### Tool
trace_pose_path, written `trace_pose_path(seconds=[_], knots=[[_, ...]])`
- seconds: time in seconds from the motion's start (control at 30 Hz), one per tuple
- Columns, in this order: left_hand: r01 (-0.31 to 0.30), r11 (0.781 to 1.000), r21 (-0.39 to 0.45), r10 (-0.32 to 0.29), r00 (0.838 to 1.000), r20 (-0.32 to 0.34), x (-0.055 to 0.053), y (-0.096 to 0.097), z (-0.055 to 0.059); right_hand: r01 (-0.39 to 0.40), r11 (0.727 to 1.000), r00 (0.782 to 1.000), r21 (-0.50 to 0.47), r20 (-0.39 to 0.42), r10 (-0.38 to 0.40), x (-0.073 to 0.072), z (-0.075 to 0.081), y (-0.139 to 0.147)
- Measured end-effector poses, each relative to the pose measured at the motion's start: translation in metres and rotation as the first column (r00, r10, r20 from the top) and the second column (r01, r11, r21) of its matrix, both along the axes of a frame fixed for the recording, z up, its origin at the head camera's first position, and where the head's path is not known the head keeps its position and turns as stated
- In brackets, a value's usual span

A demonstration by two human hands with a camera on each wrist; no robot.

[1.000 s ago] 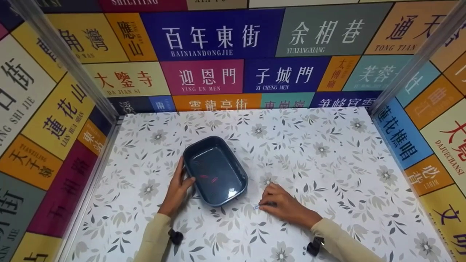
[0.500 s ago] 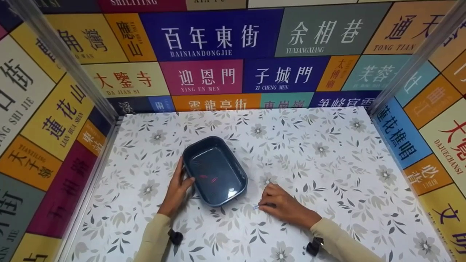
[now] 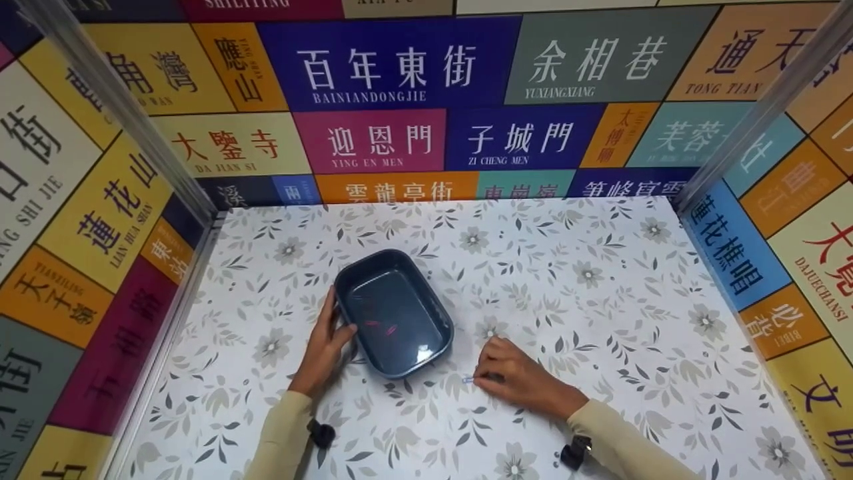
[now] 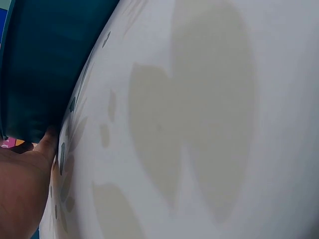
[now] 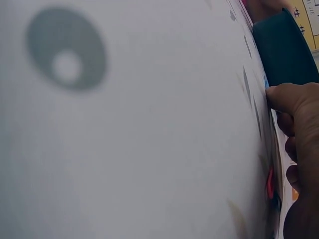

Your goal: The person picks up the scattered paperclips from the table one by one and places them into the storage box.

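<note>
In the head view a dark blue rectangular dish (image 3: 400,320) with rounded corners stands at a slant on the patterned table. My left hand (image 3: 324,347) rests against its left outer side, fingers stretched along the wall and thumb touching lower down. The left wrist view shows this hand (image 4: 22,184) at the dish's wall (image 4: 45,64), close to the tabletop. To the dish's right, my right hand (image 3: 516,377) is low over the table with curled fingers. Between thumb and finger it pinches a small, thin blue piece (image 3: 468,380), mostly hidden; its kind is unclear.
Small pink-red marks (image 3: 392,329) show on the dish's bottom; I cannot tell whether they are objects or reflections. A small red shape (image 5: 270,182) appears beside the right hand in its wrist view. Colourful lettered walls (image 3: 380,143) enclose the white leaf-patterned table (image 3: 620,320).
</note>
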State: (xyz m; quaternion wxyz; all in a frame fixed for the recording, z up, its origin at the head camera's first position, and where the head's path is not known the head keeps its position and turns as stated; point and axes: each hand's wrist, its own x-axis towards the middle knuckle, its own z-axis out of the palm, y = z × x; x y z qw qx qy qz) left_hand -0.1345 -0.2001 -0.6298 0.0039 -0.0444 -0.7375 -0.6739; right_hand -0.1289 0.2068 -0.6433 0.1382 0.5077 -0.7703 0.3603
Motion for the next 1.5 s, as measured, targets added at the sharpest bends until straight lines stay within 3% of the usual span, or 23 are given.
trace_pose_path(seconds=[0.5, 0.87, 1.3, 1.5], knots=[[-0.01, 1.0, -0.003, 0.01, 1.0, 0.007, 0.0, 0.0, 0.001, 0.028, 0.999, 1.0, 0.031, 0.008, -0.028, 0.001, 0.003, -0.006], [-0.016, 1.0, 0.007, 0.015, 1.0, 0.025, 0.0, 0.0, 0.001, 0.016, 0.997, 0.997, 0.078, -0.082, -0.009, 0.0, 0.002, -0.009], [-0.007, 1.0, 0.001, 0.007, 1.0, -0.005, -0.001, 0.0, 0.001, 0.033, 0.999, 0.995, -0.014, 0.099, -0.031, -0.002, 0.012, -0.006], [-0.014, 1.0, -0.017, 0.014, 1.0, -0.008, -0.002, 0.0, 0.001, 0.038, 0.994, 0.971, -0.102, 0.237, -0.013, -0.004, 0.013, -0.006]])
